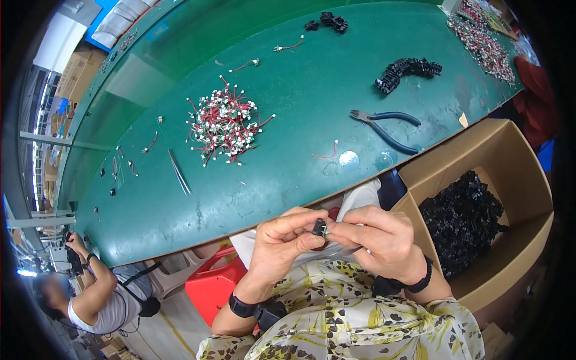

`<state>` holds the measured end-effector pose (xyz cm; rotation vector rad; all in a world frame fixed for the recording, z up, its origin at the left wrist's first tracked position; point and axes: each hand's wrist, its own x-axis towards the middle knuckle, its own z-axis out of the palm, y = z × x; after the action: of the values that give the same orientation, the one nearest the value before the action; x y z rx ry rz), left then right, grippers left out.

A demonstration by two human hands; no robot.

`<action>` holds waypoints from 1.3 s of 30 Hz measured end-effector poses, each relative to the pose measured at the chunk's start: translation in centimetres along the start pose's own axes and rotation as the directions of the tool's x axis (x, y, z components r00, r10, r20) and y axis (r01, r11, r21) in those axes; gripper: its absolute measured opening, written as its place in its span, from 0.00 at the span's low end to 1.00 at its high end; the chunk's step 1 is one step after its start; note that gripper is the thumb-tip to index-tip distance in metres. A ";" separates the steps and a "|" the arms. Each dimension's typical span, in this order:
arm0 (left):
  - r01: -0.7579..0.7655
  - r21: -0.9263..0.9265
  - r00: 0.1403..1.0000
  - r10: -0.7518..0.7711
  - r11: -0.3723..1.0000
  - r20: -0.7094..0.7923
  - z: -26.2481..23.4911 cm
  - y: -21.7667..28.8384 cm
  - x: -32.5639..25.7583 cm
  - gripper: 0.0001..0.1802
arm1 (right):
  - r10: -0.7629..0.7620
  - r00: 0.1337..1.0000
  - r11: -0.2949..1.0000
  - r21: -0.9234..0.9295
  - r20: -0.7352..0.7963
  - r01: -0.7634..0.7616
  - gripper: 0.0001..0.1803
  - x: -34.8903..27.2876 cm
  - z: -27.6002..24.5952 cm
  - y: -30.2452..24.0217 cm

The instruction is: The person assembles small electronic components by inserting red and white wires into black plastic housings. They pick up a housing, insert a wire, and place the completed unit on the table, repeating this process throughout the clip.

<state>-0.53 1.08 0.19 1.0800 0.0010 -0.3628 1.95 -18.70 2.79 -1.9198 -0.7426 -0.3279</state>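
My left hand pinches a small black plastic housing between thumb and fingers, in front of the table edge. Against its right side my right hand is closed on a small whitish connector piece, partly hidden by the fingertips. Beyond my hands, a pile of red-wired white connectors lies on the green table. Side cutters with dark blue handles rest open to the right of the pile, and tweezers lie to its left.
At my right stands an open cardboard box holding many black parts. A curved row of black housings sits on the table. Another heap of red-wired connectors is at the far right. A red stool and a co-worker are at left.
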 end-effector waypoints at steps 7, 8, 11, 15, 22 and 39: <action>0.110 0.086 0.991 -0.116 0.990 0.068 -0.7 0.8 -0.2 0.19 | -0.057 0.995 0.998 0.027 0.081 0.055 0.17 -0.5 0.0 0.3; 0.139 0.057 0.987 -0.143 0.989 0.072 -0.6 0.8 -0.2 0.19 | -0.061 0.994 0.998 0.031 0.094 0.058 0.18 -0.5 0.1 0.3; 0.139 -0.003 0.989 -0.139 0.990 0.055 -0.8 0.2 0.1 0.18 | -0.041 0.993 0.999 -0.005 0.114 0.042 0.20 -0.5 0.3 0.9; 0.182 -0.131 0.982 -0.174 0.974 0.072 -1.0 0.2 0.3 0.19 | 0.124 0.980 0.985 0.097 0.156 -0.140 0.18 0.1 -0.2 1.0; 0.179 -0.253 0.981 -0.193 0.951 -0.030 1.4 0.8 0.1 0.19 | 0.434 0.900 0.862 0.274 0.039 -0.427 0.17 -0.7 -1.0 1.2; 0.093 -0.305 0.986 -0.130 0.948 -0.102 1.9 1.0 0.0 0.19 | 0.401 0.913 0.877 0.258 0.077 -0.406 0.14 0.8 0.4 -0.3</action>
<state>-0.60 -0.17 1.95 0.8010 0.2204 -0.3847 2.31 -18.00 3.30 -1.7636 -0.3585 0.0538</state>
